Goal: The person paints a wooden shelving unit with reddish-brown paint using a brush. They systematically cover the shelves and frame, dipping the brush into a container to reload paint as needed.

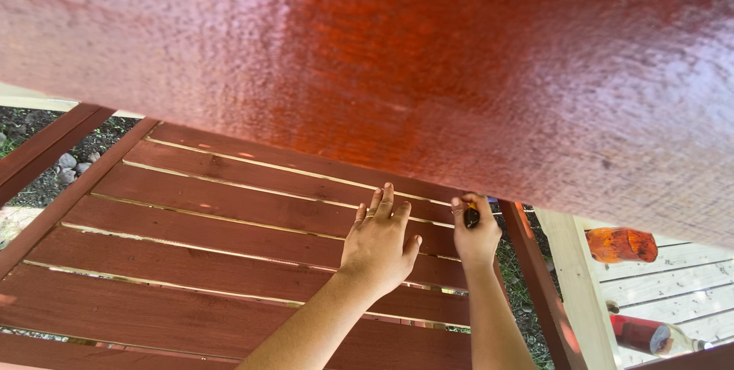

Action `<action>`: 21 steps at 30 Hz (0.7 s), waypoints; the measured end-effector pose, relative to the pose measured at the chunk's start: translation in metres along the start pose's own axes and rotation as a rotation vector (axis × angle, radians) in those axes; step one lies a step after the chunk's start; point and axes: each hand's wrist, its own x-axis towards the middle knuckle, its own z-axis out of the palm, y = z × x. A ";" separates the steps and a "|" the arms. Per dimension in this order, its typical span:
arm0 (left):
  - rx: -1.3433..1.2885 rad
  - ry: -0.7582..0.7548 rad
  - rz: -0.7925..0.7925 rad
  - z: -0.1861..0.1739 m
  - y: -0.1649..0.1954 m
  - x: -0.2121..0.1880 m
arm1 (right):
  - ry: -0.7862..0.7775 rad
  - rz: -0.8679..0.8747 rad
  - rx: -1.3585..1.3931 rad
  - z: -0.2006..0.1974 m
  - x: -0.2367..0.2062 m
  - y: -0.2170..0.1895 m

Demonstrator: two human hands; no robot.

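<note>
A panel of red-brown stained wooden slats fills the lower left, with thin gaps between the boards. My left hand lies flat on the slats, fingers spread and pointing up, a ring on one finger. Just right of it my right hand is closed around a small dark tool with an orange part, held against the slats near their right end. A broad stained board, very close to the camera, covers the top of the view and hides the upper slats.
A stained frame post borders the slats on the right, next to a pale unstained post. Beyond lie a light deck, an orange-stained jar and a red can. Soil and stones show at left.
</note>
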 end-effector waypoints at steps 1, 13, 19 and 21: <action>0.002 -0.007 0.002 0.000 0.001 0.000 | -0.021 -0.026 0.002 -0.002 -0.002 0.000; -0.037 0.017 0.001 0.007 0.004 -0.001 | 0.074 0.367 0.547 0.006 -0.009 -0.027; -0.057 0.035 0.000 0.003 0.002 -0.003 | 0.062 0.311 0.424 -0.001 0.000 -0.031; -0.079 0.056 0.000 0.004 0.002 -0.007 | 0.014 0.252 0.463 0.005 -0.002 -0.030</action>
